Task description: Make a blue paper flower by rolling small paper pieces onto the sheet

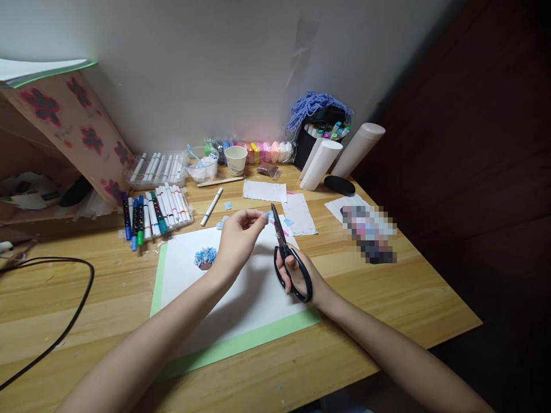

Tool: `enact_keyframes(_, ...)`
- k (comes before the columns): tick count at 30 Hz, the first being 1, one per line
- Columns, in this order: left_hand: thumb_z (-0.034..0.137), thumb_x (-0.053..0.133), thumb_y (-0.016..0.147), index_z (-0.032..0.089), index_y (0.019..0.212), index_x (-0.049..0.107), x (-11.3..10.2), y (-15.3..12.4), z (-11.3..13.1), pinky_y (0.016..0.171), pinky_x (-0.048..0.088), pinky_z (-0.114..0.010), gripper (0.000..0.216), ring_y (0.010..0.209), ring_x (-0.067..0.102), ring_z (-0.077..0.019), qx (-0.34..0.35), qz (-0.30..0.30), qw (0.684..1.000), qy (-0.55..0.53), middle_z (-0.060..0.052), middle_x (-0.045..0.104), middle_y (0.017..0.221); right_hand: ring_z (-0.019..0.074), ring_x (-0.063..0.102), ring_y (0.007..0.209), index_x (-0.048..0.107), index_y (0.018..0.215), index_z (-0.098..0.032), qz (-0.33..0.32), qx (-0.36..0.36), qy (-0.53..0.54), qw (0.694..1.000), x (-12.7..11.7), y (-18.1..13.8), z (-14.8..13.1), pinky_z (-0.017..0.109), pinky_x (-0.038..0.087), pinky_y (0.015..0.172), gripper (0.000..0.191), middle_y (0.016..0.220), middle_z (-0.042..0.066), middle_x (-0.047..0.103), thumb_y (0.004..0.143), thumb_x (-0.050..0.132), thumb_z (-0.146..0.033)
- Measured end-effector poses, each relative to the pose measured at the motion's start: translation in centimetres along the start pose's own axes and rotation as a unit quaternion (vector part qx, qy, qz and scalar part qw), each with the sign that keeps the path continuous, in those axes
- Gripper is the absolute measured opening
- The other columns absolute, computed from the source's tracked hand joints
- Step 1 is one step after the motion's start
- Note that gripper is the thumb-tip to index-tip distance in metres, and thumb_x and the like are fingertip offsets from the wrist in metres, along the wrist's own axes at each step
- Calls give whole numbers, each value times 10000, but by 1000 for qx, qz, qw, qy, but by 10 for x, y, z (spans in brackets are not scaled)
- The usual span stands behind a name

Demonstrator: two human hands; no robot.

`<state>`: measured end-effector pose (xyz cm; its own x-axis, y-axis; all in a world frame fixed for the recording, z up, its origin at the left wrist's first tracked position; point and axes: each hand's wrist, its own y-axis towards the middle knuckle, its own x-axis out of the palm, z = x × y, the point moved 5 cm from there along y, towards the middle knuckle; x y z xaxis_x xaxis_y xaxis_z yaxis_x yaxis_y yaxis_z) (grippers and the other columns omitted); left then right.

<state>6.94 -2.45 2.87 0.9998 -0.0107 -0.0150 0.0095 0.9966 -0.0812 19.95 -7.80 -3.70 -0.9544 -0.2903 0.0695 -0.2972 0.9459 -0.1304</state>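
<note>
My right hand [297,269] has its fingers through the handles of black-handled scissors [282,241], blades pointing up and away from me. Beside the blade tips, my left hand [241,232] pinches a small light-blue paper piece [271,216] between thumb and fingers. Both hands are over a white sheet [241,310] with a green border [241,344]. On that sheet, left of my left wrist, sits a cluster of crumpled blue bits [205,256] above a brownish shape. More blue pieces [228,206] lie on the table just beyond the sheet.
White paper strips [264,191] lie beyond the scissors. Markers [170,206] fill trays at left; one loose marker [212,206] lies nearby. A paper cup [236,160], a plastic bowl [202,166] and white tubes [321,166] stand at the back. A black cable [86,287] curves at left.
</note>
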Motion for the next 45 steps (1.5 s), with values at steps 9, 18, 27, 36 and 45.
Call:
enact_keyframes(9, 201, 671, 738, 145, 942, 664, -11, 26, -19, 836, 446, -374, 212, 953, 605, -258, 83, -116, 894, 425, -109, 676, 997, 79, 332, 176, 397, 640, -215, -29, 82, 136, 987, -22, 13, -3, 184, 334, 209, 747, 286, -114, 364, 480, 375, -944)
enact_keyframes(18, 248, 671, 763, 149, 981, 634, 77, 68, -25, 808, 448, -317, 243, 970, 601, -237, 127, -139, 856, 481, -107, 669, 998, 77, 344, 184, 405, 617, -211, 31, 14, 122, 992, -50, 13, -35, 185, 356, 226, 727, 286, -106, 378, 492, 412, -927)
enact_keyframes(27, 193, 624, 759, 161, 938, 646, 73, 70, -36, 673, 448, -252, 184, 790, 637, -172, 64, -173, 879, 441, -52, 703, 873, 70, 345, 189, 404, 620, -206, 34, 14, 141, 989, -56, 15, -36, 180, 356, 226, 734, 292, -102, 387, 474, 435, -925)
enact_keyframes(36, 325, 571, 830, 154, 1027, 667, 14, 51, -2, 863, 494, -341, 277, 1019, 629, -217, 1, -197, 964, 176, -121, 682, 1111, 51, 272, 191, 415, 659, -199, -194, 82, 235, 949, -29, 12, -16, 169, 332, 211, 701, 303, -117, 359, 616, 339, -894)
enact_keyframes(45, 394, 801, 611, 140, 806, 733, 19, 30, -4, 829, 509, -297, 327, 805, 656, -139, -88, -260, 960, -52, -75, 722, 893, 44, 237, 195, 434, 698, -191, -311, 91, 343, 882, -10, 4, -12, 150, 315, 213, 704, 327, -111, 352, 709, 209, -858)
